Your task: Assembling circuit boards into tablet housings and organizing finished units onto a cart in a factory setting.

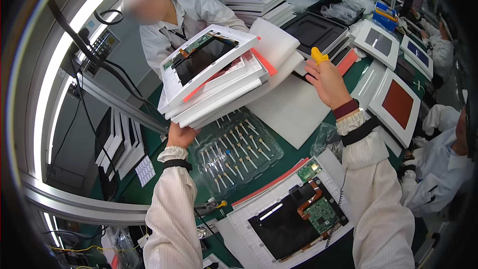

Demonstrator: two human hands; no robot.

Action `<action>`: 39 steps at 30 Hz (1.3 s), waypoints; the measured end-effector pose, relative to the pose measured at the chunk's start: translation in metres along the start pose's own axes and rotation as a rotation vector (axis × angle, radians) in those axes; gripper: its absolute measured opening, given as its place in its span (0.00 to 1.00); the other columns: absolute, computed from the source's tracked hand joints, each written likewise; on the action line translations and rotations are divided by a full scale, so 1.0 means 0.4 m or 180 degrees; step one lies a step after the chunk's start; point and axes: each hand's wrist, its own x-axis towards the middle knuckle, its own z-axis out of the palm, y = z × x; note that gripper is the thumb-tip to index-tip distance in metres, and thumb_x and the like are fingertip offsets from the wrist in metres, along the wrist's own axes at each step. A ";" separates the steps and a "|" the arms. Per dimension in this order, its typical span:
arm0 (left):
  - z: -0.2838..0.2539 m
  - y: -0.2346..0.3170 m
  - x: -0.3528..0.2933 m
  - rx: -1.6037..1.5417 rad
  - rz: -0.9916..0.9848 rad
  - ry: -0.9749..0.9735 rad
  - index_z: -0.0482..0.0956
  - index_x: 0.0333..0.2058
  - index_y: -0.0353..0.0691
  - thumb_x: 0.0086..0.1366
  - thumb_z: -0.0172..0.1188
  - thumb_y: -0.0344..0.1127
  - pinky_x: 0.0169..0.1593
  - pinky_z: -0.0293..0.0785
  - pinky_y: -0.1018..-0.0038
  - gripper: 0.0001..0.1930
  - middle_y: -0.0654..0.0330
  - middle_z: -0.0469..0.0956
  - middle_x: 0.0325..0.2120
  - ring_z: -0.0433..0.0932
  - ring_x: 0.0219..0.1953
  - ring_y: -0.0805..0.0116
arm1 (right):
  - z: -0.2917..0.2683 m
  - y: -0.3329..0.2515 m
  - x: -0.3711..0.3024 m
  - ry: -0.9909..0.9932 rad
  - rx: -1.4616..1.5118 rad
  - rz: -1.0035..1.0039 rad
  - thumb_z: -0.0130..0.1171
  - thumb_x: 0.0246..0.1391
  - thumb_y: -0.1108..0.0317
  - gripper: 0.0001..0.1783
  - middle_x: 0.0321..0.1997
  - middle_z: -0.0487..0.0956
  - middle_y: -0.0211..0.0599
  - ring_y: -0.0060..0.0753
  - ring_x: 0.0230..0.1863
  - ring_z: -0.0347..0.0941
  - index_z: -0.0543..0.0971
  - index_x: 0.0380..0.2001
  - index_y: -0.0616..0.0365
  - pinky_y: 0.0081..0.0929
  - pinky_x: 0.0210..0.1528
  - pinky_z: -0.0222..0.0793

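Observation:
My left hand (181,135) is closed under the near corner of a tilted stack of white panel frames (224,100), its fingertips hidden beneath. On top lies an open-backed white frame (209,62) with a black panel and a green circuit board; red strips and white foam sheets stick out below it. My right hand (328,84) is raised to the right of the stack, fingers spread and holding nothing, a yellow finger cot (318,56) on one finger. Nearest to me lies another white frame (239,224) with a black panel and green boards.
A clear tray (271,137) of small cable parts sits beneath the stack. Across the table a co-worker (199,12) stands behind the stack. Black trays (318,32) and finished-looking framed panels (396,102) line the right. A metal rail (119,204) curves along the left.

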 end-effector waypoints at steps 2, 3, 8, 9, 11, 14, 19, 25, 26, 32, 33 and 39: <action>0.005 -0.011 -0.005 0.0563 0.0186 0.0213 0.64 0.55 0.39 0.69 0.45 0.48 0.55 0.65 0.55 0.22 0.53 0.68 0.52 0.67 0.56 0.51 | -0.006 -0.020 -0.048 0.0115 -0.0117 -0.0074 0.34 0.63 0.65 0.27 0.64 0.63 0.48 0.44 0.66 0.57 0.57 0.63 0.61 0.42 0.67 0.50; 0.008 -0.015 -0.010 0.0566 0.0180 0.0199 0.64 0.55 0.39 0.69 0.45 0.48 0.55 0.65 0.55 0.22 0.53 0.68 0.52 0.67 0.56 0.51 | -0.017 -0.021 -0.067 0.0126 -0.0117 -0.0084 0.34 0.63 0.65 0.27 0.64 0.63 0.48 0.44 0.66 0.57 0.57 0.63 0.61 0.42 0.67 0.50; 0.009 -0.044 -0.027 0.0311 0.0107 0.0848 0.50 0.61 0.38 0.71 0.40 0.52 0.58 0.61 0.56 0.29 0.49 0.55 0.61 0.63 0.59 0.47 | -0.105 -0.089 -0.200 -0.0087 -0.0285 -0.0315 0.43 0.62 0.63 0.23 0.58 0.69 0.39 0.34 0.62 0.63 0.64 0.58 0.59 0.36 0.64 0.52; 0.003 -0.049 -0.029 0.0150 0.0142 0.1088 0.48 0.62 0.38 0.71 0.41 0.52 0.58 0.61 0.55 0.30 0.49 0.53 0.62 0.62 0.59 0.46 | -0.115 -0.112 -0.238 -0.0123 -0.0453 -0.0375 0.40 0.64 0.61 0.24 0.62 0.67 0.44 0.40 0.64 0.61 0.63 0.60 0.61 0.39 0.67 0.49; -0.019 -0.046 -0.024 0.0005 0.0045 0.1141 0.52 0.61 0.45 0.72 0.35 0.51 0.60 0.58 0.53 0.24 0.45 0.53 0.61 0.63 0.60 0.45 | -0.168 -0.152 -0.312 -0.0128 -0.0476 -0.0395 0.42 0.64 0.60 0.25 0.62 0.68 0.42 0.39 0.64 0.61 0.64 0.60 0.61 0.38 0.67 0.49; -0.041 -0.047 -0.052 0.0327 0.0132 0.1076 0.61 0.54 0.46 0.72 0.38 0.43 0.55 0.65 0.52 0.16 0.47 0.60 0.54 0.68 0.53 0.45 | -0.205 -0.239 -0.461 -0.0237 -0.0268 -0.0412 0.43 0.62 0.70 0.20 0.58 0.72 0.37 0.30 0.60 0.66 0.67 0.57 0.59 0.29 0.63 0.54; -0.009 -0.061 -0.149 0.0374 0.0005 0.0830 0.64 0.50 0.42 0.71 0.38 0.34 0.55 0.68 0.54 0.12 0.46 0.66 0.49 0.70 0.52 0.46 | -0.280 -0.342 -0.728 -0.0492 -0.0514 -0.0819 0.50 0.63 0.66 0.20 0.55 0.74 0.40 0.31 0.56 0.71 0.69 0.55 0.66 0.23 0.61 0.61; 0.047 -0.117 -0.309 0.0737 0.0124 0.0838 0.64 0.51 0.37 0.71 0.38 0.32 0.58 0.66 0.54 0.13 0.46 0.66 0.52 0.68 0.55 0.45 | -0.399 -0.325 -1.014 -0.0140 -0.0753 -0.0805 0.50 0.63 0.65 0.18 0.52 0.77 0.40 0.30 0.54 0.72 0.72 0.52 0.65 0.22 0.60 0.62; 0.045 -0.120 -0.338 0.0813 0.0127 0.0766 0.64 0.51 0.37 0.71 0.39 0.33 0.58 0.66 0.54 0.13 0.47 0.66 0.52 0.68 0.55 0.45 | -0.420 -0.311 -1.058 -0.0036 -0.0725 -0.0793 0.50 0.63 0.66 0.17 0.51 0.77 0.40 0.30 0.54 0.72 0.72 0.52 0.64 0.22 0.59 0.62; 0.079 -0.175 -0.504 0.0717 0.0008 0.0493 0.66 0.48 0.33 0.70 0.46 0.36 0.55 0.69 0.59 0.14 0.50 0.71 0.48 0.72 0.52 0.51 | -0.563 -0.139 -1.288 0.0865 0.0005 -0.0250 0.49 0.63 0.67 0.16 0.47 0.79 0.42 0.31 0.50 0.74 0.73 0.49 0.66 0.25 0.58 0.64; 0.073 -0.188 -0.535 0.0736 0.0126 0.0375 0.68 0.47 0.33 0.70 0.47 0.36 0.55 0.70 0.60 0.13 0.51 0.72 0.46 0.72 0.52 0.52 | -0.583 -0.089 -1.318 0.1008 0.0066 -0.0168 0.49 0.63 0.67 0.16 0.46 0.79 0.42 0.31 0.49 0.75 0.73 0.49 0.67 0.25 0.58 0.65; 0.105 -0.329 -0.765 0.0637 0.0014 -0.0106 0.74 0.43 0.38 0.69 0.48 0.37 0.53 0.70 0.65 0.11 0.59 0.76 0.43 0.74 0.48 0.60 | -0.687 0.168 -1.464 0.1498 -0.2206 0.0888 0.58 0.54 0.69 0.18 0.48 0.76 0.47 0.42 0.49 0.73 0.75 0.45 0.69 0.31 0.54 0.67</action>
